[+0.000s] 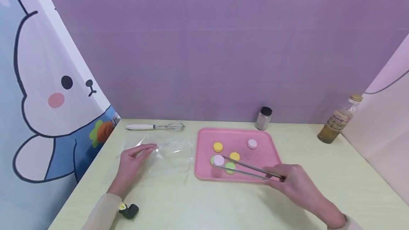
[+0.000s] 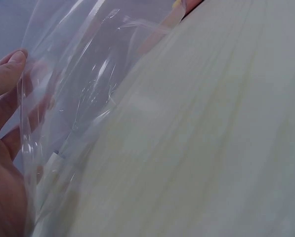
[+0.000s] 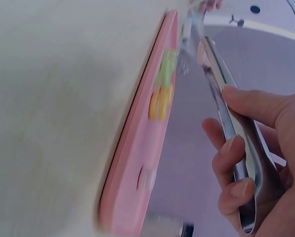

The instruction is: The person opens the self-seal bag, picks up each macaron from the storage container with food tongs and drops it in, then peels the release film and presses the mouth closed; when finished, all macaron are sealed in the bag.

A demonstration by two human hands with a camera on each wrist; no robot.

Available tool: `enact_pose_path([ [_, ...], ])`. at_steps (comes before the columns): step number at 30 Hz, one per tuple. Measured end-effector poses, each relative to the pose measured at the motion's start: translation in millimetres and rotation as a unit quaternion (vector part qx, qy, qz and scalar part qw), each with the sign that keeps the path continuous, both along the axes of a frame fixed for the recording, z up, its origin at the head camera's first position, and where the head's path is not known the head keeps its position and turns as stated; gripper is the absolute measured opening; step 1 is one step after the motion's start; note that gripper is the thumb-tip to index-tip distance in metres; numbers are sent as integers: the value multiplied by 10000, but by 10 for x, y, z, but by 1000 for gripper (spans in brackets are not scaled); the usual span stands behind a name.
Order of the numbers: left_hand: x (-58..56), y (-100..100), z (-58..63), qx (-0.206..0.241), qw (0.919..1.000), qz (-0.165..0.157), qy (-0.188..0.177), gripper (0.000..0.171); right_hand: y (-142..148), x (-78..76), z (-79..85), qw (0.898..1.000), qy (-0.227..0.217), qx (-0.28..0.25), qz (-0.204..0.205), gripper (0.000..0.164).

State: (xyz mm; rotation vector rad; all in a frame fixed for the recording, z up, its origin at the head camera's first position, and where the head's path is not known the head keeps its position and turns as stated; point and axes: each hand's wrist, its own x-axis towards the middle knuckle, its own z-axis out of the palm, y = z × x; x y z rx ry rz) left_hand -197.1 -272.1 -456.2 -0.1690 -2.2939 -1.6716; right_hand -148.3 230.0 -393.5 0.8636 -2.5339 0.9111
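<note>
My right hand (image 1: 294, 180) grips metal tongs (image 1: 255, 168), and their tips pinch a lilac macaron (image 1: 218, 160). In the right wrist view that macaron (image 3: 202, 53) is held up off the pink tray (image 1: 201, 141). On the tray lie two yellow macarons (image 1: 218, 147), green macarons (image 1: 230, 168) and another lilac one (image 1: 252, 143). To the left, my left hand (image 1: 132, 162) holds a clear plastic bag (image 1: 174, 155). The left wrist view has the thumb at the bag's edge, with fingers (image 2: 28, 123) seen through the film.
A whisk (image 1: 172, 126) with a white handle lies behind the bag. Behind the tray stands a small jar (image 1: 263, 120) with a black lid. A corked bottle (image 1: 338, 120) of brown liquid is at the right, near the back edge. A purple backdrop (image 1: 217, 63) rises behind the table.
</note>
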Motion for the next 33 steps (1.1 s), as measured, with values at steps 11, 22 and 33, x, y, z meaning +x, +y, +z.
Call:
enact_pose_path([
  [11,13,30,16,153,9996,-151,204,25,-594,-233,-26,9969,-611,294,392,22],
  [22,-25,-5,-26,-7,9990,-189,405,22,-1145,-410,-23,9906,-789,961,571,30],
  [33,-25,-10,-29,105,9989,-265,364,23,-1551,-544,-56,9884,-839,1035,723,23],
])
